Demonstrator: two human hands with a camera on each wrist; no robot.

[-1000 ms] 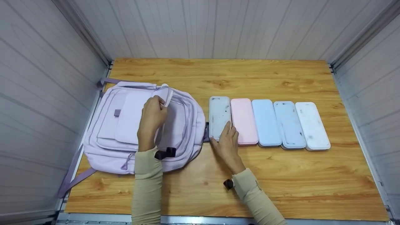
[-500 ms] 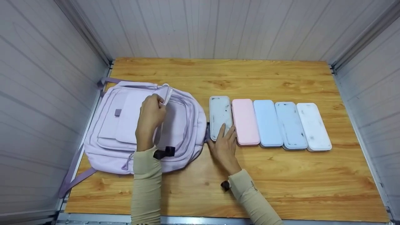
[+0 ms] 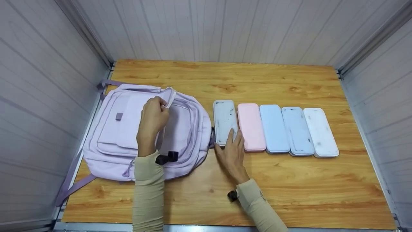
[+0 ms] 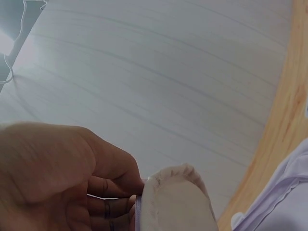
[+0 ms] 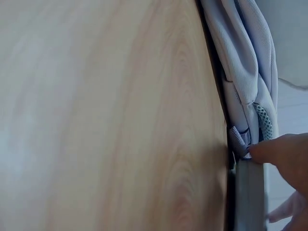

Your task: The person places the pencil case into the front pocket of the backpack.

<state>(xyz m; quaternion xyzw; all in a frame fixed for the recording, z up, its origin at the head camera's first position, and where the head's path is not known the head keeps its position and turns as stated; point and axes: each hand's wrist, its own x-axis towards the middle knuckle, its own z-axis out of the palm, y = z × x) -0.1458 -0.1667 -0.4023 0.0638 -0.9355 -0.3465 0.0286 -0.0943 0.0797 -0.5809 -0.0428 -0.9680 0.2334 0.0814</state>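
Observation:
A lilac backpack [image 3: 109, 129] lies on its back at the left, its front panel folded open. My left hand [image 3: 151, 119] pinches the edge of that panel and holds it up; in the left wrist view the pale-trimmed flap [image 4: 178, 202] sticks out from between thumb and fingers. Beside the bag lies a flat grey pencil case [image 3: 224, 119] with dark scuffs. My right hand [image 3: 232, 156] grips its near end, thumb at the left corner and fingers over the top and right side. The right wrist view shows the thumb [image 5: 274, 151] against the corner of the case.
To the right, a pink case [image 3: 252, 127], a blue case [image 3: 274, 129], a pale blue scuffed case [image 3: 297, 132] and a white case [image 3: 321, 132] lie in a row. Panelled walls enclose the wooden table [image 3: 206, 206]. Purple straps [image 3: 77, 190] trail at the left.
My right hand's fingers have shifted toward the right side of the grey case, and a narrow gap has opened between it and the pink one. The left hand still holds the flap.

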